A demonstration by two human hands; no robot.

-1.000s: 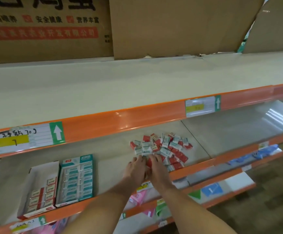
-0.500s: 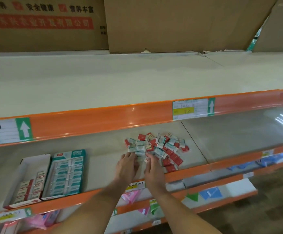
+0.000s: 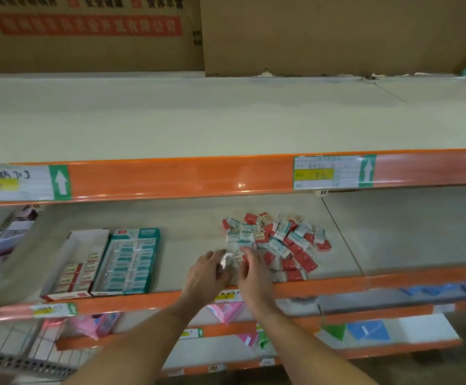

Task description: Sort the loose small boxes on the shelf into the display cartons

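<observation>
Hands (image 3: 233, 273) | cupping crinkly clear wrapper (image 3: 226, 262) | beside boxes (image 3: 279, 243)

Orange-edged cream shelving (image 3: 170, 184) carries price labels (image 3: 326, 173), with brown cardboard sheets (image 3: 323, 31) propped behind the top shelf.

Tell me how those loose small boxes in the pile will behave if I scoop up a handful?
The loose small boxes look tiny and flat-sided, so probably light and unlikely to roll. Their glossy wrap suggests they may slip between fingers. Heaped at mixed angles, neighbours will likely slide and scatter.
</observation>
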